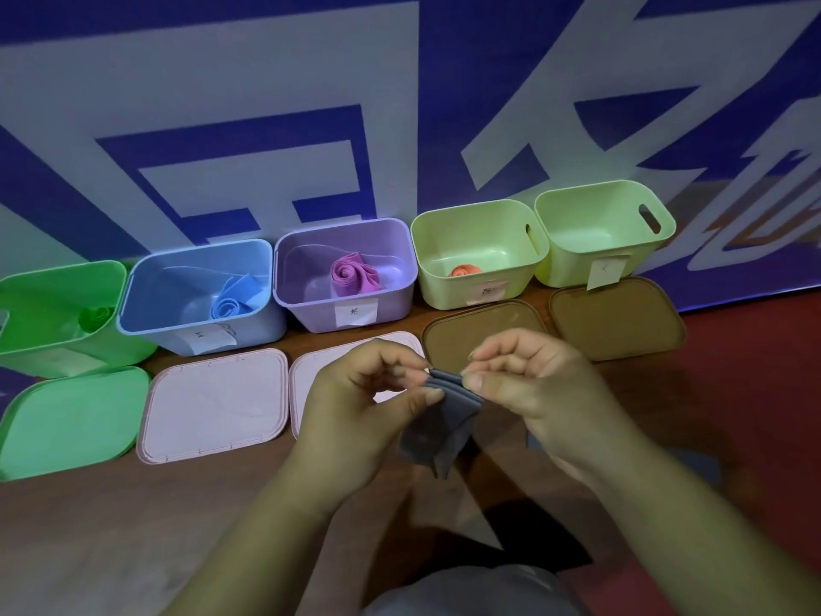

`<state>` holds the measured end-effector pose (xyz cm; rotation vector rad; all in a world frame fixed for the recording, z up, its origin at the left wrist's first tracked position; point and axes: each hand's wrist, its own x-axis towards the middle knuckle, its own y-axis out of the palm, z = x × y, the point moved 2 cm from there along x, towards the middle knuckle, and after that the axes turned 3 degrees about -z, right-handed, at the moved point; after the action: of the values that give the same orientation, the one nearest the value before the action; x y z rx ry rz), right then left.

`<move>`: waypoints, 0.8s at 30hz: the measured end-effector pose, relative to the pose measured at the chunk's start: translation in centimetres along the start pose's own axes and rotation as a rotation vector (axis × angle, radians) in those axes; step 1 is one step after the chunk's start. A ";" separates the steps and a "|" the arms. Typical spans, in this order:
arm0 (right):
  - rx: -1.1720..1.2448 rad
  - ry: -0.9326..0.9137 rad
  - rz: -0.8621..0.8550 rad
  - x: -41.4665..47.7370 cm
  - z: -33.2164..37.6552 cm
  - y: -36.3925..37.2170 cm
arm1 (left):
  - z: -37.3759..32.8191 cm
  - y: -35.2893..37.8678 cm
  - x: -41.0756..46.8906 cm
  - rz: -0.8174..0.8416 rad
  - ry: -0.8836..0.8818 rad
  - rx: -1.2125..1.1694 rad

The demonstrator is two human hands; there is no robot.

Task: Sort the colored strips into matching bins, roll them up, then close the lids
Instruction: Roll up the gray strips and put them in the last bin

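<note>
Both hands are pinching the grey strip at its folded top edge. The left hand is gripping the left end between thumb and curled fingers, and the right hand is gripping the right end the same way. The grey strip is hanging in the air in front and to the left of the empty bin, well apart from it. Its folded edge is running left to right between the fingertips, its tail drooping toward the person. The right hand is sitting nearer the empty bin, so it is probably the one to drop the roll in.
</note>
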<state>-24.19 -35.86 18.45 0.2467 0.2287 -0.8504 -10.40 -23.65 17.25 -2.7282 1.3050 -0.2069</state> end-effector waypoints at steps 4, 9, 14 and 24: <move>0.039 0.017 0.002 -0.6 -0.5 1.2 | 0.0 -1.0 -0.6 -0.024 0.002 -0.018; 0.076 0.051 0.013 -0.9 -1.0 2.0 | 0.6 -1.6 -1.0 -0.016 -0.017 -0.021; 0.089 0.074 0.029 -1.0 -1.4 1.7 | 0.9 -1.4 -0.7 0.038 0.047 0.095; -0.084 0.024 -0.053 0.5 -2.5 -3.2 | 2.9 0.8 -0.5 0.134 -0.098 0.129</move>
<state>-26.57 -37.45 15.54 0.1729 0.2941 -0.8881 -10.78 -23.66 14.26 -2.5012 1.3892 -0.1387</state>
